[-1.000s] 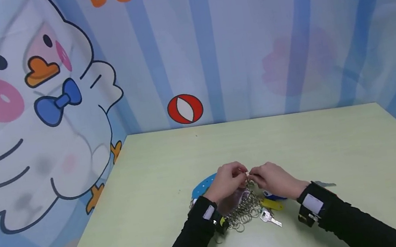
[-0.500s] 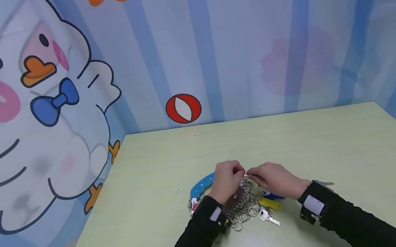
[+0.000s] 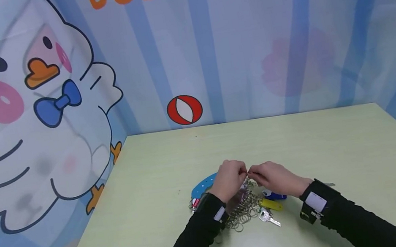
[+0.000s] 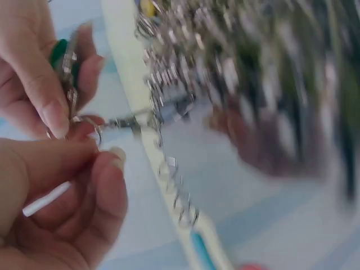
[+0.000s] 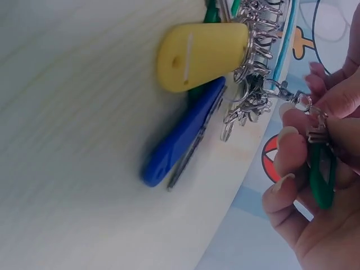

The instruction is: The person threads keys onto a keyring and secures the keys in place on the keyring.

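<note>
My left hand (image 3: 229,180) and right hand (image 3: 275,178) meet fingertip to fingertip above a bunch of keyrings. In the left wrist view, the left thumb and finger pinch a small metal split ring (image 4: 98,135), linked to a swivel clasp (image 4: 121,122). The right hand holds a green key tag (image 5: 322,177) with metal rings at its top, lying against the curled fingers in the right wrist view. Many silver rings and clasps (image 3: 244,212) hang just under the hands from a blue curved holder (image 3: 200,187), part of which the left hand hides.
On the pale table (image 3: 300,138), a yellow tag (image 3: 270,204), a blue tag (image 3: 275,195) and a silver key (image 3: 268,216) lie beside the rings. A printed duck curtain (image 3: 239,40) stands behind the table's far edge.
The left hand has turned slightly and its fingers have closed in against the right fingertips. The right hand stays almost still. Tags and key on the table have not moved.
</note>
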Motion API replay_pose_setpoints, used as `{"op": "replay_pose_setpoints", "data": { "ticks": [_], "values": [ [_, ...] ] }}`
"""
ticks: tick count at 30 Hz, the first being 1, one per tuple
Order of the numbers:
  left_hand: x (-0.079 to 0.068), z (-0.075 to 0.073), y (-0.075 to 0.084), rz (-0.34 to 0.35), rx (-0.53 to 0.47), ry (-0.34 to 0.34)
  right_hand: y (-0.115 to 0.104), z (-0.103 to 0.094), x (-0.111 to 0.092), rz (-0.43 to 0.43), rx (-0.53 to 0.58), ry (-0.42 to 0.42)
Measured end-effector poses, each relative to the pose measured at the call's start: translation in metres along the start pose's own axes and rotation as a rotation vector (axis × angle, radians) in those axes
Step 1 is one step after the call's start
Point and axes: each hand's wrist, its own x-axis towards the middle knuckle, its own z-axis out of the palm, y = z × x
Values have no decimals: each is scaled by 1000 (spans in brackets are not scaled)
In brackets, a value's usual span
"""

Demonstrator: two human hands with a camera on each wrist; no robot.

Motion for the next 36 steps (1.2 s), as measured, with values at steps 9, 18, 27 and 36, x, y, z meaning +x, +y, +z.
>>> {"op": "replay_pose_setpoints", "data": {
  "ticks": [9, 18, 27, 36],
  "values": [
    [1, 5, -6, -173, -151, -8, -1, 6, -4, -38, -182, 75],
    [-3, 3, -2, -187, -198, 39, 0, 11, -5, -30, -178, 73],
    [-2, -1, -1, -3, -1, -15, 2, 5, 0, 21, 12, 27],
    [-5, -1, -2, 103, 133, 13, 6, 3, -1, -2, 114, 3]
  ]
}}
